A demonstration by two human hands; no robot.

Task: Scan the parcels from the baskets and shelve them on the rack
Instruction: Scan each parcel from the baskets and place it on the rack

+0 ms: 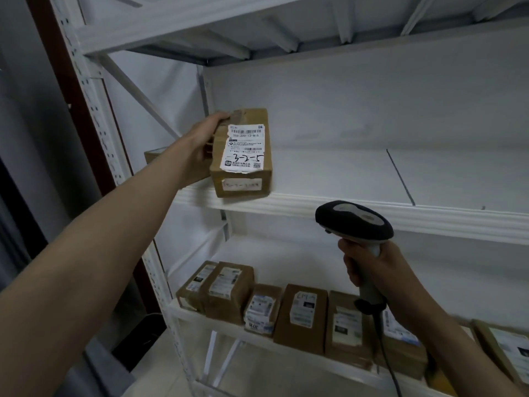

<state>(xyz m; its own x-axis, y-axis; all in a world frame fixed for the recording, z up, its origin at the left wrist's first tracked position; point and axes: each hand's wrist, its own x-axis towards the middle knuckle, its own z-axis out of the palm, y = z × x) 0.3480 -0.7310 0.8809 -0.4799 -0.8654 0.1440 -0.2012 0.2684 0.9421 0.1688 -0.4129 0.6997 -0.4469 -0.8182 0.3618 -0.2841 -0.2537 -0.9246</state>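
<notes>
A brown cardboard parcel [243, 179] with a white shipping label marked "3-2-5" stands at the left end of the rack's middle shelf [372, 213]. My left hand [204, 138] grips its left side, fingers curled over the top edge. Lower right, my right hand [372, 267] holds a black and grey barcode scanner [355, 220] by its handle, head pointing left, in front of the shelf edge. Its cable hangs down.
Another brown box [154, 156] peeks out behind my left forearm. Several labelled parcels [300, 316] stand in a row on the lower shelf. The white rack upright [94, 110] rises at left. The middle shelf's right part is bare.
</notes>
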